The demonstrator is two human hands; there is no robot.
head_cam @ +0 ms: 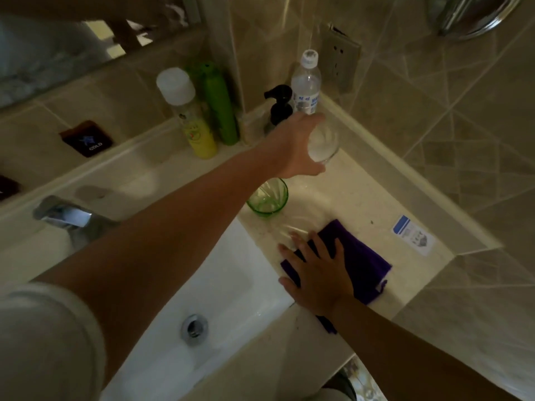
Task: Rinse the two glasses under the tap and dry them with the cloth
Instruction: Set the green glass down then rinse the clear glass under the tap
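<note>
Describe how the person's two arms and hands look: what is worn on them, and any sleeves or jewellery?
Both forearms are bare. The left arm has a pale grey sleeve pushed up near the elbow. No sleeve is visible on the right arm. The left hand and right hand wear no gloves; no rings, watch or bracelet are visible.

The back corner of the counter (pixel 362 198) is crowded. A clear bottle (pixel 306 85), a black pump bottle (pixel 279 107), a green can (pixel 218 102) and a yellow spray can (pixel 189 117) stand along the wall. The green glass (pixel 267 196) sits just beside the sink (pixel 231 270). The purple cloth (pixel 359 256) covers the near part. There is bare room between the cloth and the wall, near a small paper packet (pixel 412 238). The sink bowl is open, with the tap (pixel 66 217) at its far left.
</note>
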